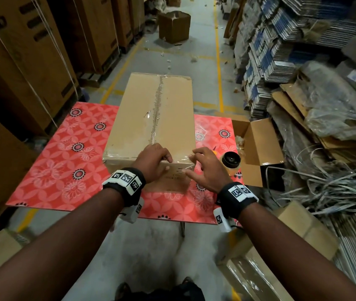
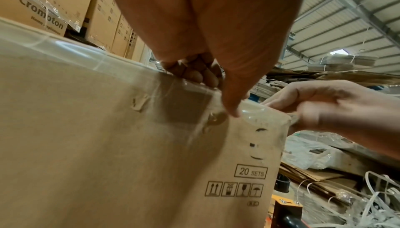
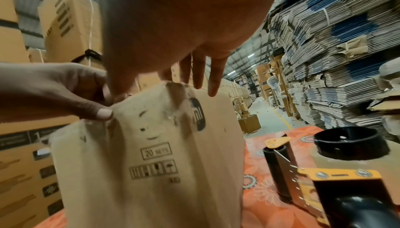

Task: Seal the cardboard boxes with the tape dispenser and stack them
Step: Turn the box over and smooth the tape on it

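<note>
A long cardboard box (image 1: 151, 114) lies lengthwise on the red floral table (image 1: 64, 159), with clear tape (image 1: 157, 109) along its top seam and over the near edge. My left hand (image 1: 154, 158) holds the near top edge, fingers curled on top and thumb on the front face (image 2: 231, 110). My right hand (image 1: 203, 168) is at the near right corner, fingers spread and straight, touching the tape there (image 3: 194, 77). The front face carries a "20 SETS" print (image 2: 251, 171). The yellow and black tape dispenser (image 1: 230, 160) (image 3: 324, 180) lies on the table right of the box, untouched.
An open cardboard box (image 1: 257, 148) stands right of the table. Flattened cartons (image 1: 281, 40) and a tangle of plastic strapping (image 1: 335, 187) crowd the right side. Tall cartons (image 1: 20, 51) line the left. A box (image 1: 173, 26) sits in the aisle ahead; more boxes (image 1: 281, 246) lie near my right leg.
</note>
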{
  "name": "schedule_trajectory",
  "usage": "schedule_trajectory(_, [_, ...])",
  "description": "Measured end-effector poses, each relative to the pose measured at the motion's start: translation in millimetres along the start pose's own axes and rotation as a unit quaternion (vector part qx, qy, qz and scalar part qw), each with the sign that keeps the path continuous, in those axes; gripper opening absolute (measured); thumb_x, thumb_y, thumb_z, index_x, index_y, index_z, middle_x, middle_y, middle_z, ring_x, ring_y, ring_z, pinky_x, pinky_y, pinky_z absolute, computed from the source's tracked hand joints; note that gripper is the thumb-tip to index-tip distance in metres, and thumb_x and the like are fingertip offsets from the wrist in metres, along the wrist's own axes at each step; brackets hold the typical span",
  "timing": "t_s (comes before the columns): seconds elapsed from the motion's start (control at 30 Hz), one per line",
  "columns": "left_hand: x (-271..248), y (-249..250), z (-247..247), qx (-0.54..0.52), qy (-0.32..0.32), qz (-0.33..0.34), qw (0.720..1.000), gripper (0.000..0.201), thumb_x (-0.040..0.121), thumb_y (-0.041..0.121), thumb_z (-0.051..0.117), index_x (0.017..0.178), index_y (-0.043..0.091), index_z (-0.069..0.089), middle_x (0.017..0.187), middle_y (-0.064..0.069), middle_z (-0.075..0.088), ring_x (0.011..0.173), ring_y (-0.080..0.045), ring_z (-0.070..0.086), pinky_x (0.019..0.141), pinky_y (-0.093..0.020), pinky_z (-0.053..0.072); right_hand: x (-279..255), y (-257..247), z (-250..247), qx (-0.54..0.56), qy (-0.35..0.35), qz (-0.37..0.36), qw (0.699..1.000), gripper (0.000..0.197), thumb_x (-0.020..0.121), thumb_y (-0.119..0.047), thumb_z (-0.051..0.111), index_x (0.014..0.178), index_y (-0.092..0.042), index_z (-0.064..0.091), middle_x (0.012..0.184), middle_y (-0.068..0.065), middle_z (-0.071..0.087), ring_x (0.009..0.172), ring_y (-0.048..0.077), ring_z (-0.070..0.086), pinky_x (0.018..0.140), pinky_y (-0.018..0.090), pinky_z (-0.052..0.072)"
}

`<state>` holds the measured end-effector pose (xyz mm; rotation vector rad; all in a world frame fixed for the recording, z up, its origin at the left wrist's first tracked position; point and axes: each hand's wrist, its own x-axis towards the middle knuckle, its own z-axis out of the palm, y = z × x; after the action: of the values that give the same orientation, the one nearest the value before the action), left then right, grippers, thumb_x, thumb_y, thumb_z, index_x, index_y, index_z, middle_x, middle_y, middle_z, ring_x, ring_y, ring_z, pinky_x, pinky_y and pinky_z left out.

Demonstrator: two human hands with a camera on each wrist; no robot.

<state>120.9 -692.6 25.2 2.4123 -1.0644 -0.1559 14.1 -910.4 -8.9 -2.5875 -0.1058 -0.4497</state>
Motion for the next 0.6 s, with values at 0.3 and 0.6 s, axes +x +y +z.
schedule_trajectory(0.3, [-5,-11,-4,0.035,0.009,-0.007,0.999,0.018,0.085,0.031,0.066,0.102,0.033,0.061,0.102,0.006,0.051,0.101,-0.018,0.047,0.087,-0.038,0.039,-1,6,0,-0.025,-0.024,-0.012,0.999,0.027,0.09,-0.027,0.071,0.108,-0.009,0.064,0.119,0.006,0.054,0.105,0.021,0.057,0.084,0.031,0.052])
schedule_trajectory(0.6, [-14,-21,-12,0.063,0.003,0.013,0.998,0.027,0.084,0.034,0.068,0.109,0.03,0.059,0.11,0.004,0.05,0.107,-0.019,0.046,0.09,-0.039,0.038,14,-28,0,-0.103,0.003,-0.001,0.995,0.029,0.082,-0.039,0.074,0.092,-0.016,0.06,0.104,0.003,0.056,0.093,0.021,0.049,0.077,0.035,0.042])
